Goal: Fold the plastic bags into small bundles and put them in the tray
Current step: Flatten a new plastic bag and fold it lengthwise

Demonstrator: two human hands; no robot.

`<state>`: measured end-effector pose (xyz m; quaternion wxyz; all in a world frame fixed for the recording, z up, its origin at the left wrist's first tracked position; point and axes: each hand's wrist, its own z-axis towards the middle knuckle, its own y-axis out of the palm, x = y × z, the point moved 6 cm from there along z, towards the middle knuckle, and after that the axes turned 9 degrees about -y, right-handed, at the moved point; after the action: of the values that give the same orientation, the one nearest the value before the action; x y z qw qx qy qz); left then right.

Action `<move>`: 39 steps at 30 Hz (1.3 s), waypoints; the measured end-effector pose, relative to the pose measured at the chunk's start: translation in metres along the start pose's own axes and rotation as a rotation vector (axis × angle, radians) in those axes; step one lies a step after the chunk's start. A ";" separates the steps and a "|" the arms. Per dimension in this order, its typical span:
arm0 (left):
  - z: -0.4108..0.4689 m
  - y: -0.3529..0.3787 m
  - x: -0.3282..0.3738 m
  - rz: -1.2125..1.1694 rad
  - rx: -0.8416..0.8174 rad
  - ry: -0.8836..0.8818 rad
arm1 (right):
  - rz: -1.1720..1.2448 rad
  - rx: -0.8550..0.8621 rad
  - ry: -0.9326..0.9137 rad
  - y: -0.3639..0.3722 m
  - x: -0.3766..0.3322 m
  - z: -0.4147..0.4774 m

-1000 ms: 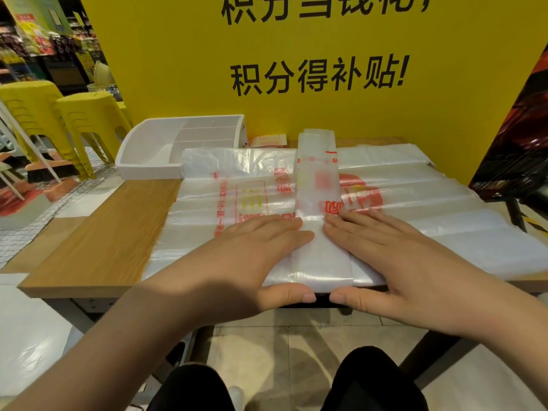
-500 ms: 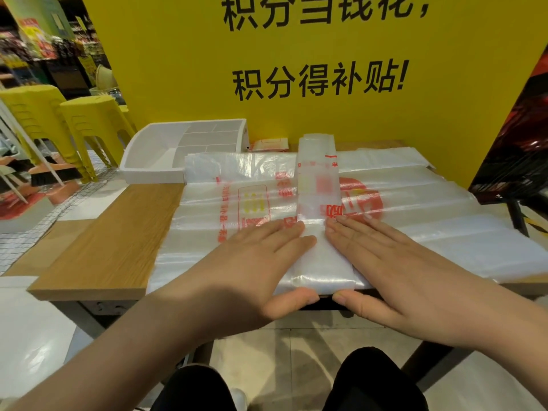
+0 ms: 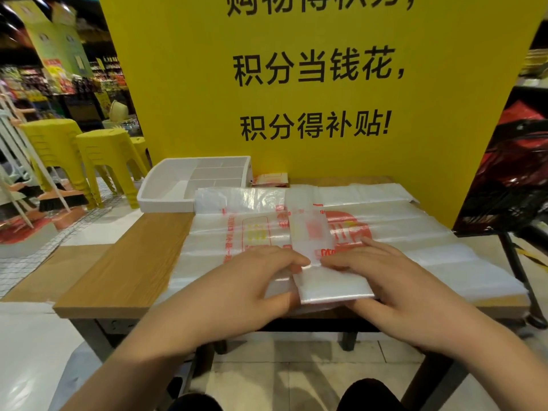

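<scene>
A translucent plastic bag folded into a long narrow strip (image 3: 308,229) lies front to back on a stack of flat plastic bags with red print (image 3: 409,232). The strip's near end is doubled over into a thicker fold (image 3: 332,284) at the table's front edge. My left hand (image 3: 237,289) and my right hand (image 3: 406,286) grip that fold from either side, fingertips meeting on top and thumbs under the front edge. The white divided tray (image 3: 166,200) stands at the back left of the table, with nothing visible inside.
The wooden table (image 3: 130,268) has bare wood on its left. A yellow sign board (image 3: 326,84) stands right behind it. Small folded packets (image 3: 271,180) lie beside the tray. Yellow stools (image 3: 109,155) and brooms stand on the left, a dark rack (image 3: 510,185) on the right.
My hands went from lying flat on the strip to curling around its near end, which is now folded over. The camera tilted upward, showing more of the sign.
</scene>
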<state>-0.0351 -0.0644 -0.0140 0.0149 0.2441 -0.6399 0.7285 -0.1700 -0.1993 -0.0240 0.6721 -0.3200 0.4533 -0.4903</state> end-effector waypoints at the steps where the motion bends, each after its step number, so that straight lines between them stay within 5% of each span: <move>1: -0.002 -0.001 0.000 -0.043 0.038 0.001 | 0.011 0.022 -0.005 -0.001 -0.003 0.000; 8: -0.023 -0.004 0.005 -0.312 0.243 -0.051 | 0.225 0.115 0.087 -0.004 -0.016 -0.007; 18: -0.019 0.017 -0.004 -0.294 0.358 -0.198 | 0.313 0.120 0.162 0.007 -0.004 0.015; 34: -0.010 0.025 -0.004 0.022 0.544 -0.292 | -0.238 0.130 0.248 0.024 -0.011 0.033; 39: 0.001 0.019 -0.003 0.107 0.354 -0.234 | -0.397 0.150 0.167 0.024 -0.009 0.037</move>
<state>-0.0382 -0.0677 -0.0332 -0.1412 0.2917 -0.5113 0.7960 -0.1276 -0.1842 -0.0277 0.5445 -0.3103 0.3978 -0.6700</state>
